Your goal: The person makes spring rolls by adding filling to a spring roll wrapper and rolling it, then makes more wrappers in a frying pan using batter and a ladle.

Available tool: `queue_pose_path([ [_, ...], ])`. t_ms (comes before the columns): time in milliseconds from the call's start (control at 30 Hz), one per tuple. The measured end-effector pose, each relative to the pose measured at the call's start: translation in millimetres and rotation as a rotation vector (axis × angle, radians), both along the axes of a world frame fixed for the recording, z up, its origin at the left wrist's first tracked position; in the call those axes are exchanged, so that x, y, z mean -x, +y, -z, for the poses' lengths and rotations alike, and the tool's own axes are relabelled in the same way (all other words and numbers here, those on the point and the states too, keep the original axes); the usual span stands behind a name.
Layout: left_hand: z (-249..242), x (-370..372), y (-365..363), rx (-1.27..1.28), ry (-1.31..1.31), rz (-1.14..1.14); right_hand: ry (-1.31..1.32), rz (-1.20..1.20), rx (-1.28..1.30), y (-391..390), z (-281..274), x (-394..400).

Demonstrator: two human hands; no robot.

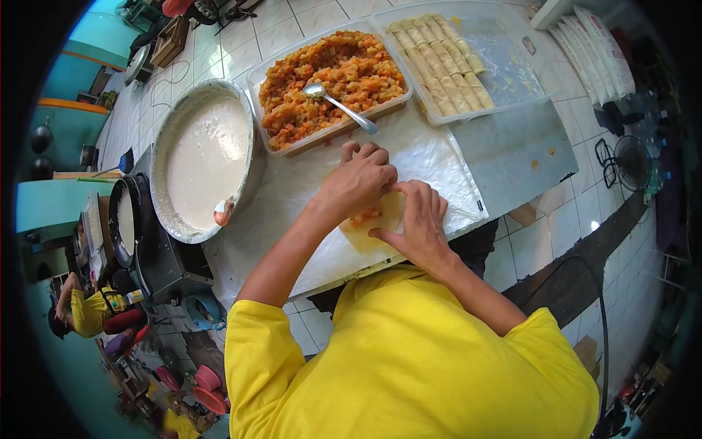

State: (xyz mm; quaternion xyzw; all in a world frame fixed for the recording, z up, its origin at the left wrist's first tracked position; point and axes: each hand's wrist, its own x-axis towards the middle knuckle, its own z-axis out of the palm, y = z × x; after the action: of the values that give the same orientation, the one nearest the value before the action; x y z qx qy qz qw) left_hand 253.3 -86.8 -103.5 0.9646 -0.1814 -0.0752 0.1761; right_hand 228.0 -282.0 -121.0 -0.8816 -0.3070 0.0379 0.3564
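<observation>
A thin pale-yellow wrapper (360,237) lies on the plastic-covered tabletop close to my body, with a little orange vegetable filling (365,216) on it. My left hand (357,178) is closed at the wrapper's far edge, its fingers curled and the fingertips partly hidden. On the right side, my right hand (419,225) grips the same wrapper, thumb on its near part and fingers at the far edge. Beyond my hands stands a plastic tub of cooked filling (329,73) with a metal spoon (340,106) resting on top.
Rolled wraps (439,62) lie in rows in a clear plastic container (512,95) at the back right. To the left are a large basin of white batter (201,157), with an eggshell-like piece at its rim, and a round pan (126,219). Another person (91,311) is at far left.
</observation>
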Motion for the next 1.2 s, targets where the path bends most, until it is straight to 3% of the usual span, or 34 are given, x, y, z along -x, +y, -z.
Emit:
queue_pose_path([
  [167,-11.8,17.5,8.5,0.107,-0.068,-0.054,0.026,0.102,0.042,-12.4,0.7,3.3],
  [433,-12.6,72.2,30.1,0.088,-0.199,-0.278,-0.065,-0.040,-0.031,3.7,3.8,14.3],
  [600,-9.3,96.5,5.6,0.077,-0.266,-0.317,-0.121,-0.154,-0.004,1.8,3.2,12.0],
  [700,2.4,101.6,1.5,0.138,-0.191,-0.304,-0.080,-0.224,-0.076,-2.6,-5.9,-0.2],
  [1000,5.3,113.0,-10.3,0.206,-0.251,-0.401,0.072,-0.077,-0.070,52.8,15.0,-77.0],
  [1067,2.2,116.0,-9.9,0.229,-0.247,-0.443,0.154,-0.056,0.029,60.5,15.5,-83.1],
  [1200,11.1,113.0,6.2,0.231,-0.380,-0.752,0.232,-0.059,0.105,64.8,8.6,-89.3],
])
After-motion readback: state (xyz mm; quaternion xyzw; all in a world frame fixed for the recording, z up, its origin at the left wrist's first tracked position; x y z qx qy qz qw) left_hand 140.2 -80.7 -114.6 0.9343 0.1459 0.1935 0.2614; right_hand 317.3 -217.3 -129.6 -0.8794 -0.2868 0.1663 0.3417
